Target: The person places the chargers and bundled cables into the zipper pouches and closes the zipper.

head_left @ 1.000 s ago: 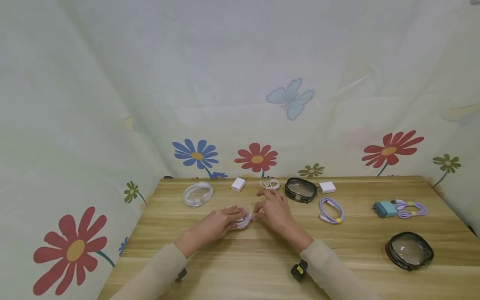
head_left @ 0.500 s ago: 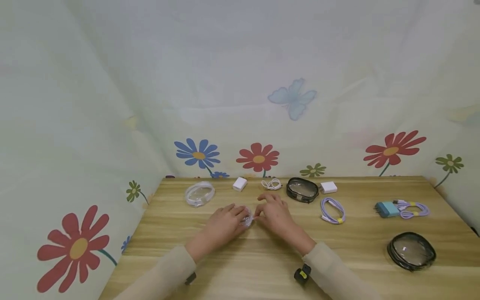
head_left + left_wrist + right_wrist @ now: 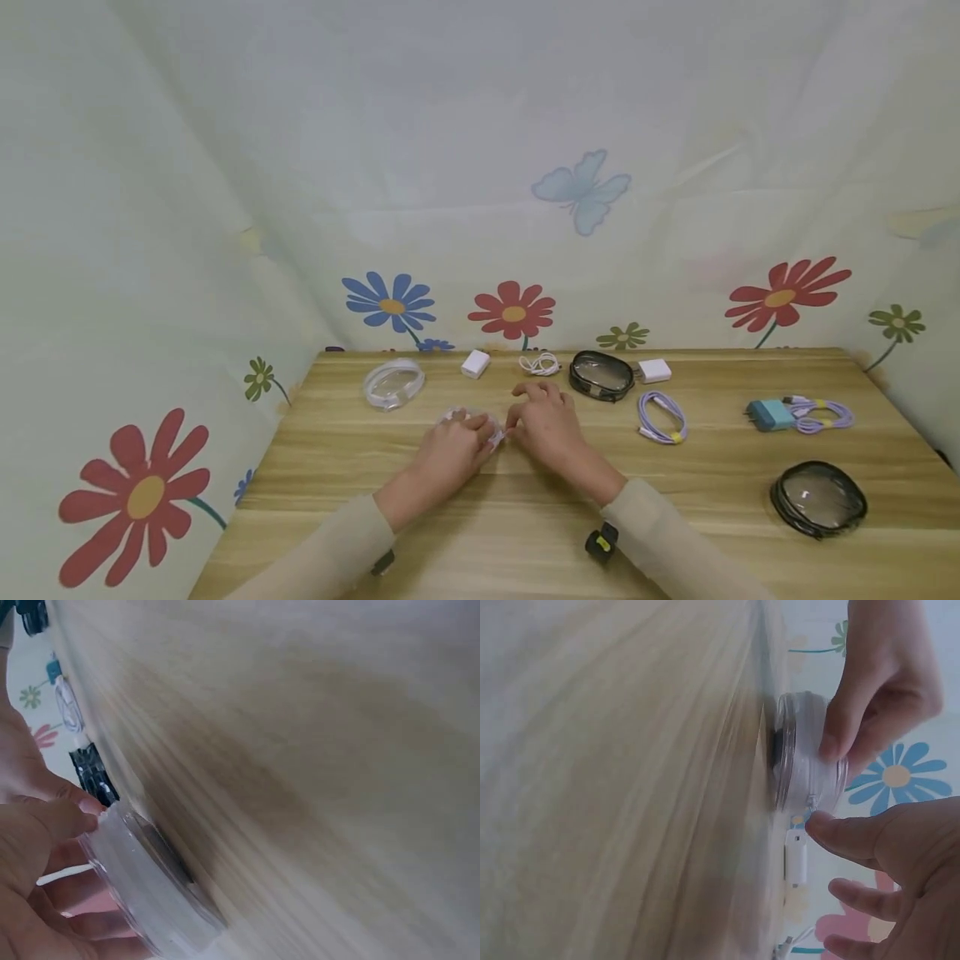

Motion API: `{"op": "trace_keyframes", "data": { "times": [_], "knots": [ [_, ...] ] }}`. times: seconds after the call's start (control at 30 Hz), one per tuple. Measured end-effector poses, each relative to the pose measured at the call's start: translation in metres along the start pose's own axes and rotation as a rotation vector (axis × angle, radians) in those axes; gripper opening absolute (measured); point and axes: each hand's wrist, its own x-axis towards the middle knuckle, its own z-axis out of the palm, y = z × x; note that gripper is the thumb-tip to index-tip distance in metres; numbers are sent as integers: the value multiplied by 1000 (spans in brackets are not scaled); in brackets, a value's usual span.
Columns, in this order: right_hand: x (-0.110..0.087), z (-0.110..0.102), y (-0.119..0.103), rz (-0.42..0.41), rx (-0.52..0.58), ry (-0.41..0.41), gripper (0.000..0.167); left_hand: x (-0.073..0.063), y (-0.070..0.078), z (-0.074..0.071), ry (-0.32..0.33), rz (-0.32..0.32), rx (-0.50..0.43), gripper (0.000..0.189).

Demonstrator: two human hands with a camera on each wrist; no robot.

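A small clear oval zip pouch point(image 3: 154, 881) with a whitish side band lies on the table under my left hand point(image 3: 452, 450). That hand grips it, thumb on the near side and fingers across the top. My right hand point(image 3: 551, 425) is at the pouch's right end. In the right wrist view, its thumb meets the zipper pull point(image 3: 812, 802), pinched against an index finger that is mostly hidden. The other fingers of this hand are spread apart. Something dark shows low in the pouch point(image 3: 810, 750); what it is I cannot tell.
Behind stand another clear pouch point(image 3: 393, 385), a white charger point(image 3: 476, 364), a white cable point(image 3: 540, 364), a black-rimmed pouch point(image 3: 602, 376) and a second white charger point(image 3: 654, 371). Rightward lie a purple cable point(image 3: 662, 418), a teal charger point(image 3: 770, 415) with another purple cable, and a second black-rimmed pouch point(image 3: 819, 500).
My left hand has shifted slightly right and turned over the pouch, covering more of its near side. The right hand stays at the zipper end almost unmoved.
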Motion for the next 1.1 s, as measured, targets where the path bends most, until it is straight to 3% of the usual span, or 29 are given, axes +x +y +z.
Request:
{"op": "trace_keyframes", "data": {
  "times": [0.3,0.53,0.7,0.9,1.1],
  "knots": [
    [10,3,4,33,-16,-4,7,-8,-14,-2,-80,152,-175,34],
    [15,5,3,23,-34,-5,12,-9,-25,0,-63,276,-228,34],
    [16,5,4,18,-27,-18,9,-7,-28,1,-73,297,-247,34],
    [11,6,8,6,16,-41,8,-5,-32,-1,-95,306,-351,33],
    [6,7,9,-38,61,-60,6,-6,-33,-6,-121,305,-337,33]
  ]
}}
